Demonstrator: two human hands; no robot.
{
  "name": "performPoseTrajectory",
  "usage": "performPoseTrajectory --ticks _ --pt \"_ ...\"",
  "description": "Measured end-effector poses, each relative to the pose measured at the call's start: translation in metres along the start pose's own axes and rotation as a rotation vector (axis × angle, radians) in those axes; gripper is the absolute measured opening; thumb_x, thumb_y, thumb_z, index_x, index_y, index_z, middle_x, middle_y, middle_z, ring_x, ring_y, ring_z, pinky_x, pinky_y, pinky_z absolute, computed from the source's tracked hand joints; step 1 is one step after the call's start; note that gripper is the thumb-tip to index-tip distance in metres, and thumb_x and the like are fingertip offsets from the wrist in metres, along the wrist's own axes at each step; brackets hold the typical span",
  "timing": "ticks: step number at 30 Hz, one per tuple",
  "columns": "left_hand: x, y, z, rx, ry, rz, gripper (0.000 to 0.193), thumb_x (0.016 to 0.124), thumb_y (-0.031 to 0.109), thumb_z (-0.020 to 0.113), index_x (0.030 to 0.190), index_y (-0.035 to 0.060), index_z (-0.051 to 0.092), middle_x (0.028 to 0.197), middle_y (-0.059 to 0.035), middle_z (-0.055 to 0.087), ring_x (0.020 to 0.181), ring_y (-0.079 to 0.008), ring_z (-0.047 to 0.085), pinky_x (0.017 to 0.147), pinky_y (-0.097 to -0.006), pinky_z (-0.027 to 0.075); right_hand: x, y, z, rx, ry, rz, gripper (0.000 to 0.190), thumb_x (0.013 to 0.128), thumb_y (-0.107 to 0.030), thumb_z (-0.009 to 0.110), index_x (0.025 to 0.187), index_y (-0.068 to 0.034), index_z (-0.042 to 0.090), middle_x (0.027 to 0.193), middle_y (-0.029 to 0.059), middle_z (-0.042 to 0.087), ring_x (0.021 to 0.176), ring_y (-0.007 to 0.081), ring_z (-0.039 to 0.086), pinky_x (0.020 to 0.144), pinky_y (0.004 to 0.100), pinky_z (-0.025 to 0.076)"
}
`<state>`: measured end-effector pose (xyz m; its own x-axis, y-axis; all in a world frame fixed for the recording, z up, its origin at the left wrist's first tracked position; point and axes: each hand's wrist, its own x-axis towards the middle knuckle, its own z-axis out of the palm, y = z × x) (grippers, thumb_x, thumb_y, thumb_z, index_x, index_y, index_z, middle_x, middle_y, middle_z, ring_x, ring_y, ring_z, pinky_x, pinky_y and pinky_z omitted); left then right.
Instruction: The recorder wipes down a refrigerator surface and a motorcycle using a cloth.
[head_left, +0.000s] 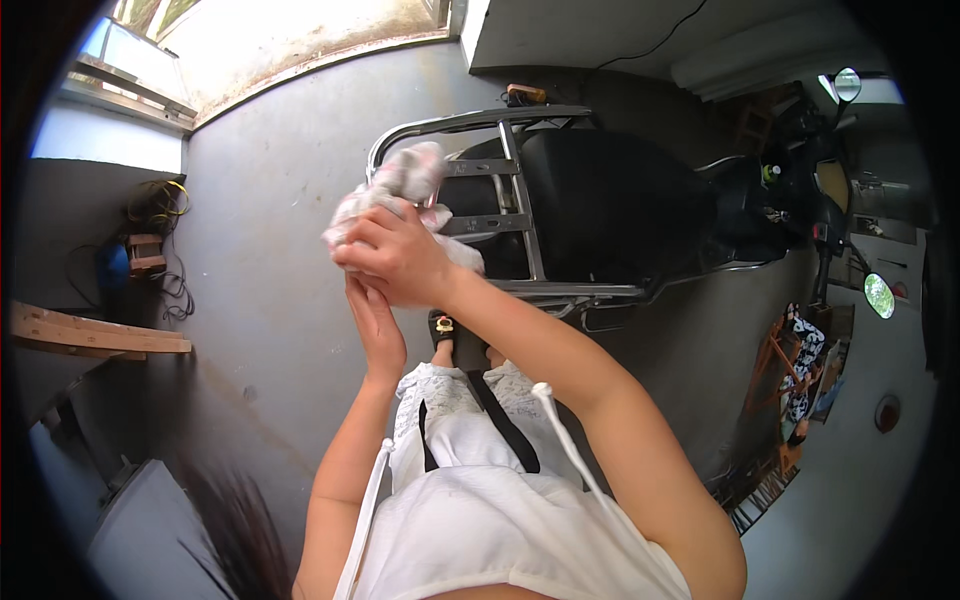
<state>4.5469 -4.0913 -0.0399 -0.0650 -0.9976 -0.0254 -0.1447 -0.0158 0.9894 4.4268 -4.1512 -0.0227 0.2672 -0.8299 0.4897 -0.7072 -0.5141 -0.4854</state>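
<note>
A crumpled white cloth with pink marks (409, 176) is bunched over the chrome rear rack (510, 180) of a parked black motor scooter. My right hand (401, 255) grips the cloth from above with bent fingers. Just below it, my left hand (379, 322) reaches up with its fingers close together against the underside of the right hand and the cloth's lower edge; its fingertips are partly hidden, so its hold cannot be told. The scooter's black seat (615, 202) extends to the right of the rack.
The scooter's handlebar mirrors (879, 295) stand at the far right. Wooden planks (112, 334) jut in from the left, below a coil of cables (176, 292). A doorway opens at the upper left. Chairs holding patterned fabric (806, 352) are at the lower right.
</note>
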Motion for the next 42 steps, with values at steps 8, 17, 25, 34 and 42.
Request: performPoseTrajectory --ticks 8,17,25,34,42 --pt "0.072 0.009 0.039 0.248 0.015 0.098 0.061 0.099 0.027 0.042 0.147 -0.0004 0.018 0.148 -0.0238 0.023 0.135 -0.0367 0.03 0.11 -0.043 0.027 -0.038 0.098 -0.058 -0.112 -0.08 0.419 0.033 0.076 -0.02 0.068 0.109 -0.019 0.064 0.097 0.0065 0.06 0.099 0.0259 0.058 0.081 0.0423 0.043" --pt "0.079 -0.001 0.05 0.899 0.052 0.117 0.07 0.088 0.022 0.057 0.146 0.0009 0.023 0.146 -0.0216 0.031 0.132 -0.037 0.034 0.106 -0.0451 0.032 -0.131 0.115 -0.135 -0.102 -0.046 0.486 0.026 0.082 -0.015 0.063 0.107 -0.008 0.064 0.097 0.0108 0.06 0.093 0.0274 0.06 0.083 0.0378 0.045" --pt "0.085 0.009 0.051 0.855 0.058 0.019 0.077 0.085 0.019 0.06 0.145 -0.0027 0.019 0.144 -0.0244 0.033 0.129 -0.0389 0.038 0.106 -0.0436 0.032 -0.064 0.158 -0.073 0.01 0.259 0.862 0.038 0.086 -0.028 0.063 0.113 -0.003 0.052 0.112 0.0168 0.058 0.107 0.0358 0.057 0.091 0.0447 0.043" --pt "0.087 0.002 0.053 0.633 -0.114 0.066 0.069 0.089 0.021 0.054 0.144 -0.0055 0.021 0.149 -0.0268 0.021 0.136 -0.0412 0.026 0.111 -0.0461 0.024 0.051 0.115 0.02 -0.054 0.234 1.13 0.026 0.084 -0.039 0.062 0.094 -0.015 0.064 0.088 0.0089 0.068 0.087 0.032 0.063 0.082 0.0499 0.04" --pt "0.106 -0.019 0.001 -0.198 -0.389 -0.341 0.045 0.096 0.015 0.038 0.137 -0.0049 0.034 0.135 -0.0208 0.043 0.126 -0.0302 0.042 0.105 -0.0356 0.031 0.065 0.027 0.021 -0.116 0.305 0.96 0.028 0.08 -0.031 0.07 0.092 -0.007 0.063 0.079 0.0126 0.063 0.081 0.0322 0.062 0.067 0.0431 0.048"
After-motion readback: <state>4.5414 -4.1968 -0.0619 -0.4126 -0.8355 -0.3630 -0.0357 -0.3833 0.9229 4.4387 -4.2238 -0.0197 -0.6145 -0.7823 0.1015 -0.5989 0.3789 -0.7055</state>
